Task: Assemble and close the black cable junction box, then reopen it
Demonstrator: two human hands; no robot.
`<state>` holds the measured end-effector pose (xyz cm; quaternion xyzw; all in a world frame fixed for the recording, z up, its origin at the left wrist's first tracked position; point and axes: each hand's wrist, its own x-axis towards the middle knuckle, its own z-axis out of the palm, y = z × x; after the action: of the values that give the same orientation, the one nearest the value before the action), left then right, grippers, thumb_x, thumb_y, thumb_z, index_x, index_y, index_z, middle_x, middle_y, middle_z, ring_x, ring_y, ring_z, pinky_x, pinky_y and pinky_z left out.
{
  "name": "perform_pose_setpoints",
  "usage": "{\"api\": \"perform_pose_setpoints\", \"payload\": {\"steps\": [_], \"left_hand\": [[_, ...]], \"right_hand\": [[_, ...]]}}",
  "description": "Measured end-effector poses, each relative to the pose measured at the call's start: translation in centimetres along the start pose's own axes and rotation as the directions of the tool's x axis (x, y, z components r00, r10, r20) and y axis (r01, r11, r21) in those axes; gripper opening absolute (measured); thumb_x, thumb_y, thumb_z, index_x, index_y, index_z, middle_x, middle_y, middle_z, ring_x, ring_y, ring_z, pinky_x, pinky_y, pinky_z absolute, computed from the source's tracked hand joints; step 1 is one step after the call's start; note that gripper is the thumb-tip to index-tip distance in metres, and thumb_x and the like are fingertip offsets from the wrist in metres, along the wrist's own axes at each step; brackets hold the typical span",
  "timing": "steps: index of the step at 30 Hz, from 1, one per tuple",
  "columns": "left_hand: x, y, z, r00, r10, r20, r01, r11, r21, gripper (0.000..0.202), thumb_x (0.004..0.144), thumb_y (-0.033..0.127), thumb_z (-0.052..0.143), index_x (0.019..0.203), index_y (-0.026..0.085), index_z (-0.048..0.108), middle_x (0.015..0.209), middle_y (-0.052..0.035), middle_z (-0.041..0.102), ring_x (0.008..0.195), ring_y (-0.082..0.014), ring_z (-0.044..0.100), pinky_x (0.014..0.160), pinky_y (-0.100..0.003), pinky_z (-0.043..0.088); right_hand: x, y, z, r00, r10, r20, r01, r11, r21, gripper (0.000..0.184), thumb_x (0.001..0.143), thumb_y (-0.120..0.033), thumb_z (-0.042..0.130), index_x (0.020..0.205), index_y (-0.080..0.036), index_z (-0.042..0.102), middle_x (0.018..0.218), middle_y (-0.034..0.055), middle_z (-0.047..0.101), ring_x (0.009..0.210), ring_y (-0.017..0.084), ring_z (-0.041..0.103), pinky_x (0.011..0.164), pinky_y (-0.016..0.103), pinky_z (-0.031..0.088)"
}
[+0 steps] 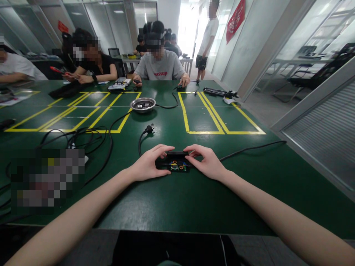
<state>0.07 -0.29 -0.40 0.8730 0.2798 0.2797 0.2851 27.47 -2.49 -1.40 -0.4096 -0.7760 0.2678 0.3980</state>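
Observation:
A power adapter lies opened on the green table in front of me, its circuit board [178, 167] showing coils and small coloured parts. Behind the board stands a black cover [178, 154], tilted up along the far edge. My left hand [149, 164] curves around the left end, fingertips on the cover and thumb by the near edge of the board. My right hand [206, 161] pinches the cover's right end between thumb and fingers. One black cord [249, 148] runs off to the right; another with a plug [149, 128] lies behind my left hand.
Beyond my hands is a metal bowl [143, 105] with small metal parts. Tangled black cables [91, 135] and a blurred-out item [50, 181] lie at left. Yellow tape [206, 132] marks the green table [155, 210]. Several people sit across it, one [161, 66] directly opposite.

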Motion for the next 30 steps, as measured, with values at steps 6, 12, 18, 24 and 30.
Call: {"api": "perform_pose_setpoints", "payload": {"steps": [6,12,18,24,30], "left_hand": [[0.0,0.3,0.0,1.000,0.021,0.001,-0.021,1.000,0.008,0.068,0.079,0.021,0.084,0.142,0.023,0.055,0.131,-0.0098,0.064,0.104,-0.0208,0.068,0.098,-0.040,0.060],[0.0,0.3,0.0,0.999,0.038,0.003,-0.038,0.999,0.009,0.064,0.080,0.020,0.082,0.140,0.023,0.058,0.129,-0.0094,0.065,0.109,-0.0221,0.067,0.098,-0.040,0.060],[0.0,0.5,-0.1,0.999,0.047,0.013,-0.047,0.999,0.004,0.050,0.083,0.022,0.082,0.130,0.021,0.064,0.123,-0.0091,0.068,0.109,-0.0230,0.069,0.099,-0.039,0.059],[0.1,0.4,-0.1,0.998,0.033,0.056,-0.034,0.999,0.020,0.038,0.085,0.024,0.080,0.121,0.020,0.069,0.115,-0.0085,0.074,0.105,-0.0224,0.071,0.094,-0.036,0.057],[0.3,0.1,-0.2,0.996,0.035,0.081,-0.042,0.996,0.081,0.035,0.086,0.029,0.079,0.119,0.021,0.071,0.111,-0.0074,0.077,0.103,-0.0234,0.071,0.096,-0.039,0.054]], "right_hand": [[0.1,0.2,0.0,1.000,-0.018,0.006,0.018,0.999,0.049,0.014,0.091,-0.024,0.065,0.104,-0.020,0.067,0.097,0.0060,0.075,0.079,0.018,0.073,0.077,0.036,0.064],[0.0,0.2,0.0,0.998,-0.038,0.042,0.035,0.996,0.085,0.011,0.089,-0.023,0.065,0.100,-0.020,0.066,0.094,0.0045,0.072,0.081,0.018,0.071,0.077,0.035,0.062],[0.1,-0.1,-0.3,0.990,-0.099,0.103,0.092,0.993,0.073,0.009,0.092,-0.027,0.067,0.098,-0.021,0.065,0.097,0.0054,0.070,0.085,0.019,0.067,0.079,0.035,0.060],[0.0,-0.3,-0.8,0.969,-0.109,0.222,0.116,0.993,-0.019,0.021,0.088,-0.028,0.072,0.106,-0.020,0.065,0.100,0.0063,0.072,0.088,0.020,0.067,0.081,0.035,0.057],[0.0,-0.1,-1.2,0.948,-0.181,0.261,0.206,0.976,-0.072,0.026,0.084,-0.024,0.072,0.109,-0.021,0.064,0.102,0.0077,0.071,0.090,0.022,0.068,0.080,0.035,0.056]]}}
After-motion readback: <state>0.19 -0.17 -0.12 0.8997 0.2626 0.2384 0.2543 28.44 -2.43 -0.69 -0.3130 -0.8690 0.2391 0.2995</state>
